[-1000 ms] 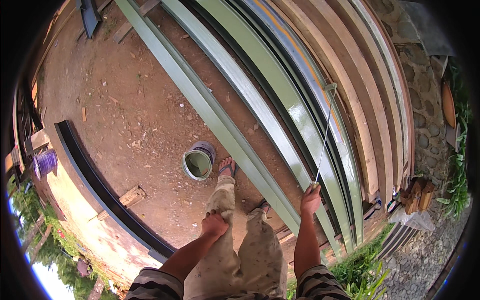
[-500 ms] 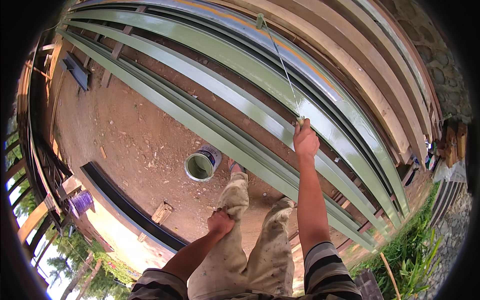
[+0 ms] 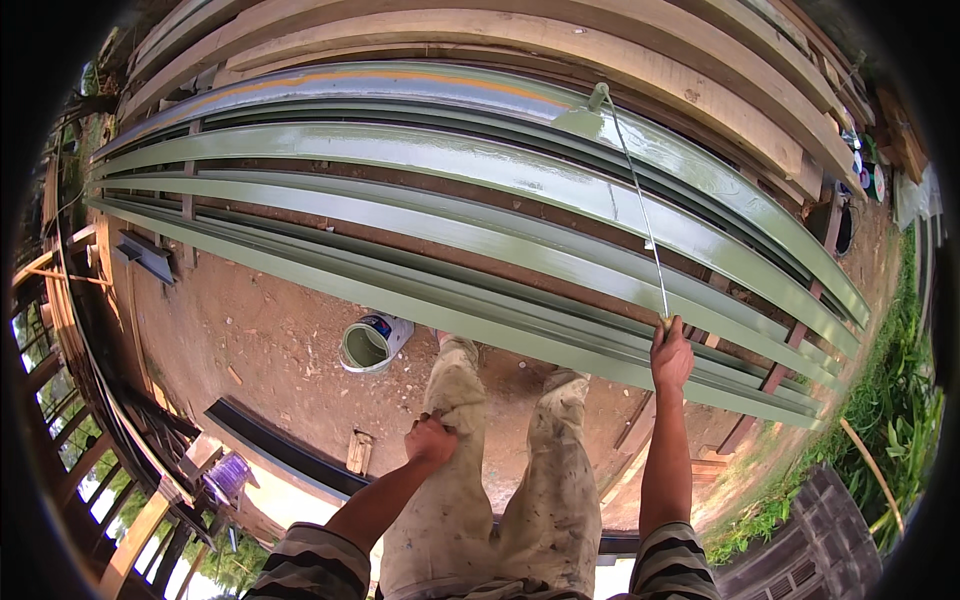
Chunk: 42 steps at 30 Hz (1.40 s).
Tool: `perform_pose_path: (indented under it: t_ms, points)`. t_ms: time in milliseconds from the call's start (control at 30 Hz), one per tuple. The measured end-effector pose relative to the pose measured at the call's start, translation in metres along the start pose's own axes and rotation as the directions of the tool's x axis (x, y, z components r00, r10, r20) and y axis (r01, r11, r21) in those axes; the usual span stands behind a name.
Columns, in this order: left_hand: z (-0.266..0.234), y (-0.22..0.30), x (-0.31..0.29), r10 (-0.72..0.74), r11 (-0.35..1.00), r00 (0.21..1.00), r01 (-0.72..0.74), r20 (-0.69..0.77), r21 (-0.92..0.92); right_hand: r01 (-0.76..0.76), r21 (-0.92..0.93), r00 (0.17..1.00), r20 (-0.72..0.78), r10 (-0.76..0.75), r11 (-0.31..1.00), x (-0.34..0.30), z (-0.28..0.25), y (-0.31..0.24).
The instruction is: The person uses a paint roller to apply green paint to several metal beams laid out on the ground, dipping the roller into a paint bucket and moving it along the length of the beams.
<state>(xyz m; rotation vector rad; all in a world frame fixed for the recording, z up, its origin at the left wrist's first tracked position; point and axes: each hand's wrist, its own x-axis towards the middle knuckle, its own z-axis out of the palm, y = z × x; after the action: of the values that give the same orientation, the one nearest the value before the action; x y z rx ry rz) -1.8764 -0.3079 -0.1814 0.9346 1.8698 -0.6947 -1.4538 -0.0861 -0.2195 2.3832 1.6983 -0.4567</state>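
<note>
My right hand point(image 3: 672, 360) is closed round the handle end of a long, thin-framed paint roller point(image 3: 638, 190). Its small green roller head point(image 3: 598, 96) rests on the farthest metal beam point(image 3: 400, 82). That beam is green on its right part, while the left part is grey with an orange stripe. A wet green patch lies beside the roller head. Against my left knee, my left hand point(image 3: 430, 438) is closed on the paint-spotted beige trouser leg point(image 3: 455, 400). On the dirt near my left foot, a paint can point(image 3: 385, 335) lies tilted, with green paint inside.
Several green metal beams point(image 3: 420, 205) run side by side across dark crosspieces. Wooden planks point(image 3: 500, 40) are stacked beyond them. A black metal channel point(image 3: 275, 445) lies at the left, near a purple spool point(image 3: 228, 475). Grass point(image 3: 890, 390) grows at the right.
My view has turned, so the beams lie more level. The roller head has shifted along the far beam, and a green patch now covers some grey there. My left hand stays at the knee.
</note>
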Motion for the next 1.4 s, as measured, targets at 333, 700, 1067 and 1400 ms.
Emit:
perform_pose_path:
  t_ms: [333, 700, 1067, 1400]
  points:
    - [0.017, 0.032, -0.003, -0.007, 0.992, 0.998, 0.016, -0.069, 0.128, 0.141, 0.103, 0.988, 0.05, -0.146, 0.985, 0.036, 0.001, 0.021]
    - [0.025, 0.055, -0.008, -0.027, 0.973, 0.998, 0.04, -0.062, 0.229, -0.245, 0.124, 0.966, -0.049, 0.253, 0.962, -0.017, 0.0, 0.187]
    - [0.03, 0.059, -0.008, -0.004, 0.961, 0.997, 0.026, -0.08, 0.276, -0.431, 0.364, 0.863, -0.102, 0.495, 0.826, -0.037, -0.017, 0.292]
    - [0.031, 0.055, -0.016, -0.008, 0.976, 0.996, 0.026, -0.085, 0.214, -0.326, 0.238, 0.945, 0.066, 0.32, 0.915, -0.098, 0.027, 0.174]
